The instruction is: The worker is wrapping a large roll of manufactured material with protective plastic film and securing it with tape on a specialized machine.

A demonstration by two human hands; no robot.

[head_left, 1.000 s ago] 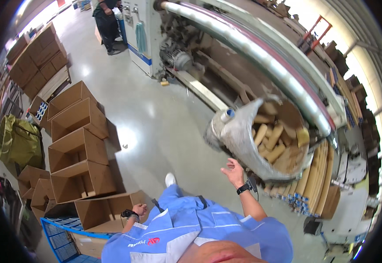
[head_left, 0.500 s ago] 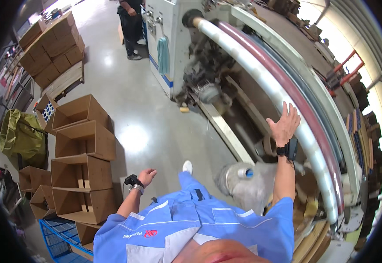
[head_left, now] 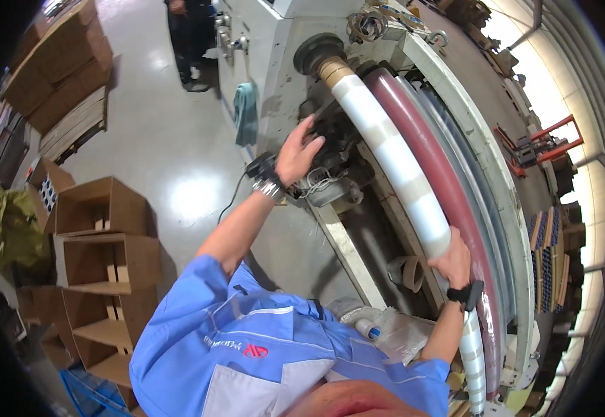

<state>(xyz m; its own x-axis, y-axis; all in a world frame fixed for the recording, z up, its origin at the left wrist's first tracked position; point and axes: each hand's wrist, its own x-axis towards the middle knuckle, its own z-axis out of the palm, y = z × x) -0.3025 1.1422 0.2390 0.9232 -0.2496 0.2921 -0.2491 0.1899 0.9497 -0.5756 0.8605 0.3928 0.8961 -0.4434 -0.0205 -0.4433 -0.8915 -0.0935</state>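
A long white film roll (head_left: 393, 156), banded with beige stretches, runs slantwise along the machine, with a brown cardboard core (head_left: 335, 71) showing at its far end. My right hand (head_left: 453, 258) is wrapped around the roll's nearer half, thumb on the left side and fingers over the top. In the air left of the roll, my left hand (head_left: 297, 154) is open and empty, its thumb apart from its fingers. A dark round flange (head_left: 314, 52) sits at the core's far end. Beside the white roll lies a dark red roller (head_left: 431, 177).
Open cardboard boxes (head_left: 104, 260) are stacked at left, near an olive bag (head_left: 14, 229). A teal cloth (head_left: 245, 115) hangs on the machine cabinet (head_left: 264, 42). Another person (head_left: 190, 48) stands at the back. Plastic wrapping (head_left: 403, 333) lies close to my body.
I have come closer to the machine and the view has turned. My left hand has risen from my side toward the roll's far end. My right hand has closed around the white roll.
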